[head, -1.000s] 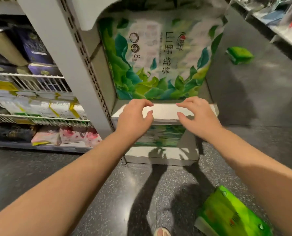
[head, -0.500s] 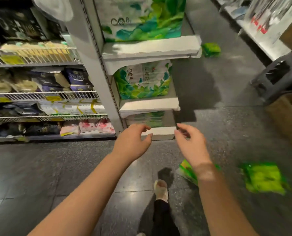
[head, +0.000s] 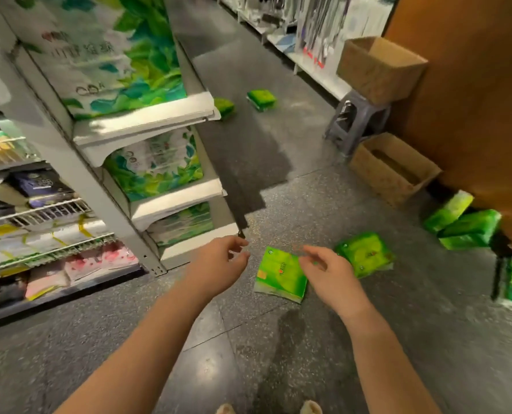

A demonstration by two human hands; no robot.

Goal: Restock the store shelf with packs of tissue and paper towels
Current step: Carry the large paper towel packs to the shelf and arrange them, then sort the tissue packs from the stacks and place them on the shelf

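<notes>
Shelf unit [head: 147, 121]: ahead and to the left of your hands, three tiers, each already holding a large leaf-print pack.
Boxes [head: 380, 67]: two cardboard ones well off to your right, one on a stool, one on the floor.
Spare packs [head: 463, 225]: a green cluster far right; two more far ahead in the aisle.
Second pack [head: 365, 255]: on the floor just beyond your right hand [head: 329, 276].
Near pack [head: 281, 274]: flat on the floor between your hands, partly under your right fingers; whether they touch it, you cannot tell.
Hands: your left hand [head: 219, 264] and right are both empty, fingers loosely curled.
Handling, as judged: bring both hands down on the near pack's short edges, squeeze lightly since the wrap looks slippery, and lift it level before turning toward the shelf.
</notes>
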